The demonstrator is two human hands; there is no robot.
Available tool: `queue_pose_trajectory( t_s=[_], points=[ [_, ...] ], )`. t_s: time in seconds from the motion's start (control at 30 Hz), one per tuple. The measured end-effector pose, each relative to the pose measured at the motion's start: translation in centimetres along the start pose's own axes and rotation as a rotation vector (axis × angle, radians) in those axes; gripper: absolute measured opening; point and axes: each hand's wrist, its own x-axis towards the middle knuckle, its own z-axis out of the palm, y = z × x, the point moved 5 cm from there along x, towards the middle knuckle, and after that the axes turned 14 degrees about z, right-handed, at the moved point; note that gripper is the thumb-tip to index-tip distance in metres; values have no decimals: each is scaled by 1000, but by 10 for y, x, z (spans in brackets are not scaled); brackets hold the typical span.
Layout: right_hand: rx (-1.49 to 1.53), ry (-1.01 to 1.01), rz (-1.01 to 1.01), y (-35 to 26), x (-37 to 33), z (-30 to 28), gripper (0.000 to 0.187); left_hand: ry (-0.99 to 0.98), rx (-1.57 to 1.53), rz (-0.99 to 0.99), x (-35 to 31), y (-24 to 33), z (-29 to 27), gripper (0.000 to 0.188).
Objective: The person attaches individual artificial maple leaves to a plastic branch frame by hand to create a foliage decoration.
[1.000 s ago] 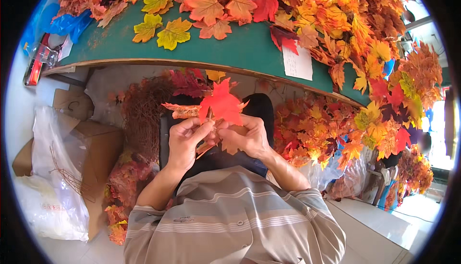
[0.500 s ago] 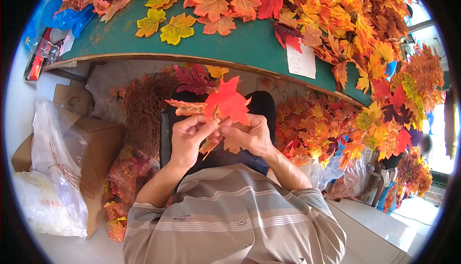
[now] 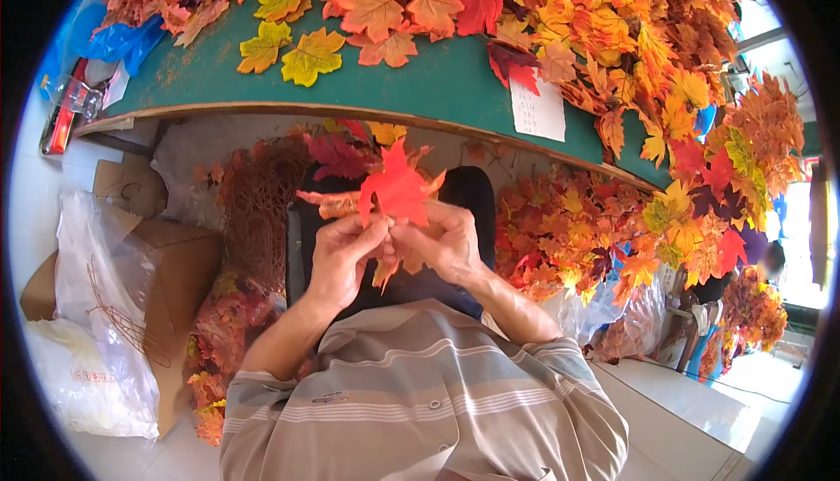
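In front of my body, over my lap, both hands hold a small bunch of artificial maple leaves. A bright red maple leaf (image 3: 395, 188) stands up at its front. Below its base, my left hand (image 3: 343, 258) is closed in a pinch, thumb and fingertips together. My right hand (image 3: 444, 240) pinches close beside it, the thumbs nearly touching. A curled orange-brown leaf (image 3: 328, 203) sticks out leftward over the left fingers. Beneath the hands hangs a pale orange leaf (image 3: 415, 263). Stems between the fingertips are mostly hidden.
Ahead stands a green table (image 3: 210, 74) with a curved edge, heaped with autumn leaves (image 3: 612, 21). A paper note (image 3: 540, 112) lies near its edge. Brown wiry stems (image 3: 262, 196), a cardboard box (image 3: 188, 258) and a plastic bag (image 3: 92, 376) are at left; more leaf bunches (image 3: 577, 218) at right.
The red leaf has turned to stand more upright and narrower. My fingertips have come closer together at its base. The whole view has shifted slightly.
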Motion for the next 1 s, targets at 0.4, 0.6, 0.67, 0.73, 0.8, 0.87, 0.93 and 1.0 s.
queue_pose_trajectory(
  t_s=[0.4,0.6,0.67,0.73,0.8,0.87,0.93,1.0],
  points=[
    [495,17,73,45,34,-30,7,-243,172,-7,4,-32,-22,20],
    [453,-48,57,48,34,-25,5,-286,-36,-213,-12,16,1,22],
    [487,-92,10,37,29,-19,5,-355,150,-102,-12,36,17,23],
    [483,-186,-28,15,23,-12,7,-351,214,-76,-13,44,18,24],
    [515,-223,-33,1,26,-11,8,-413,403,19,-6,61,33,25],
    [491,-161,-44,-1,35,-14,9,-368,407,98,7,56,26,22],
    [533,-195,58,-7,36,-13,6,-397,346,83,16,54,29,20],
    [437,-127,148,-13,31,-8,6,-429,272,0,20,42,20,19]
  ],
)
